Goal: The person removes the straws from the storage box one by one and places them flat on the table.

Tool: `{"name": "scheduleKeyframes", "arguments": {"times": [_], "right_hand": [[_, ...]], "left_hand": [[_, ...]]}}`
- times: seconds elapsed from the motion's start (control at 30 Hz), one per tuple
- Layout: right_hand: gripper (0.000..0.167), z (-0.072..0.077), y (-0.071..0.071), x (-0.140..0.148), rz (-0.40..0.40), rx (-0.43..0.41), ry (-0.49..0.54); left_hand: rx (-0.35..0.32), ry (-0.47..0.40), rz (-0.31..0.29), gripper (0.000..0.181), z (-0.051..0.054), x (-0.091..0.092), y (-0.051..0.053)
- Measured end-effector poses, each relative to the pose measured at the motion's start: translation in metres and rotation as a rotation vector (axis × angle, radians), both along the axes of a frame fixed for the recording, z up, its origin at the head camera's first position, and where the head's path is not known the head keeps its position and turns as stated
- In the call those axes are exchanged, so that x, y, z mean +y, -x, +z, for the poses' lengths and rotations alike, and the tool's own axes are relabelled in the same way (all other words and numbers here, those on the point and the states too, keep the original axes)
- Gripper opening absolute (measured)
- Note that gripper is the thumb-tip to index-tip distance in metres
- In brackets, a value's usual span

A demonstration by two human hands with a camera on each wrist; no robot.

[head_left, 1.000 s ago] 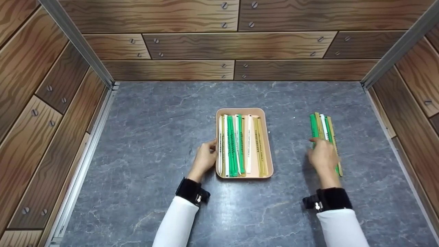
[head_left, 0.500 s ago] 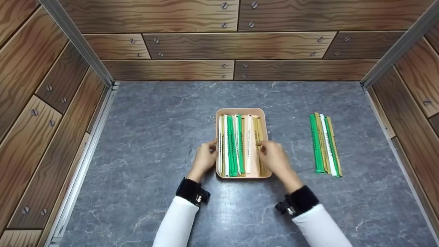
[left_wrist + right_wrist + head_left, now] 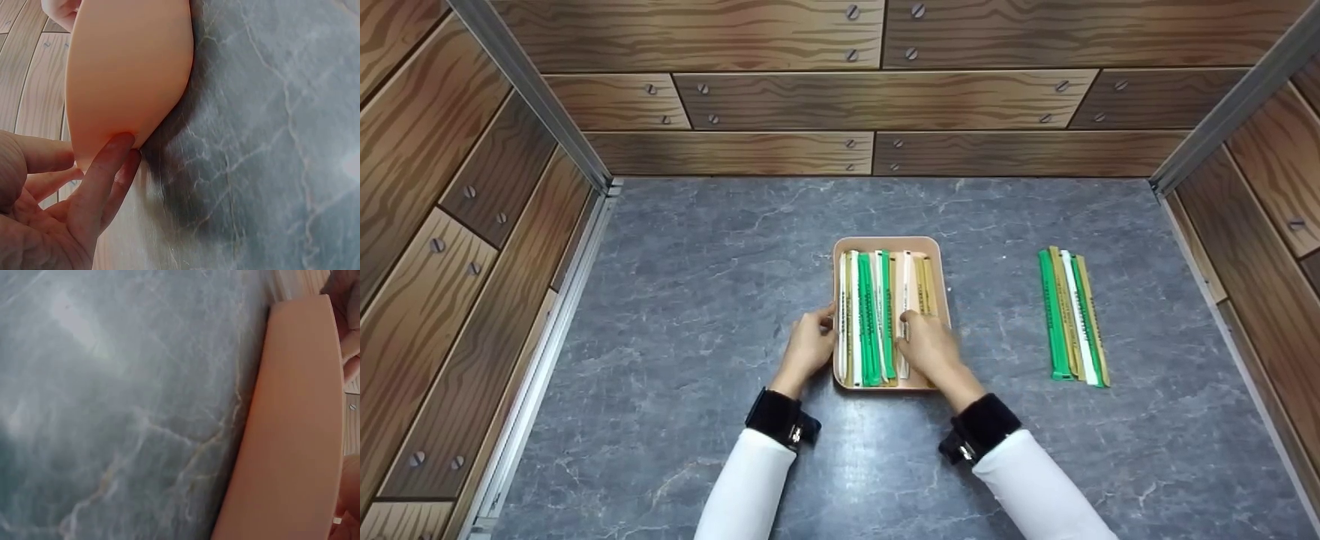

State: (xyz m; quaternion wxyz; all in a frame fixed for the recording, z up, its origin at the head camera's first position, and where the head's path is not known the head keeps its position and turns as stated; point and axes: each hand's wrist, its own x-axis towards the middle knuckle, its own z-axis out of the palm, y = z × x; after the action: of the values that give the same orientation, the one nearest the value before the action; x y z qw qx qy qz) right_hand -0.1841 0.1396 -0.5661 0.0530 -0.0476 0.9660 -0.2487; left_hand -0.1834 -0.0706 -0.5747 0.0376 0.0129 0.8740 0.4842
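Note:
A pink tray (image 3: 890, 244) holds long thin packets in white, green and gold. At its left wall, my left hand (image 3: 808, 346) grips the tray; the left wrist view shows the fingers (image 3: 101, 180) against the tray's outer wall (image 3: 129, 62). Over the tray's right part, my right hand (image 3: 934, 346) pinches a white packet (image 3: 907, 285) that lies among the others, with gold packets (image 3: 924, 281) partly under the hand. In the right wrist view the tray wall (image 3: 292, 410) hides most of the right hand (image 3: 351, 486).
To the right of the tray, a separate row of green, gold and white packets (image 3: 1057, 322) lies on the grey marbled surface (image 3: 705, 300). Wood-patterned walls (image 3: 810, 97) with metal edges stand at the back and both sides.
My right hand has come left from the separate row, over the gold packets, to the white packet in the tray. The left hand and tray stay in place.

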Motion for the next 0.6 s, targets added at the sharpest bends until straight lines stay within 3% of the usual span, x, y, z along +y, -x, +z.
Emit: {"name": "scheduleKeyframes", "arguments": {"times": [0.3,0.6], "right_hand": [[0.047,-0.0052,0.0003,-0.0009,0.002,0.002,0.035],[0.059,-0.0008,-0.0023,0.0043,-0.044,-0.078,0.103]], "left_hand": [[0.001,-0.011,-0.002,0.048,-0.0003,0.0004,-0.0003],[0.007,0.022,-0.009,0.047,-0.0015,0.0001,0.0003]]}}
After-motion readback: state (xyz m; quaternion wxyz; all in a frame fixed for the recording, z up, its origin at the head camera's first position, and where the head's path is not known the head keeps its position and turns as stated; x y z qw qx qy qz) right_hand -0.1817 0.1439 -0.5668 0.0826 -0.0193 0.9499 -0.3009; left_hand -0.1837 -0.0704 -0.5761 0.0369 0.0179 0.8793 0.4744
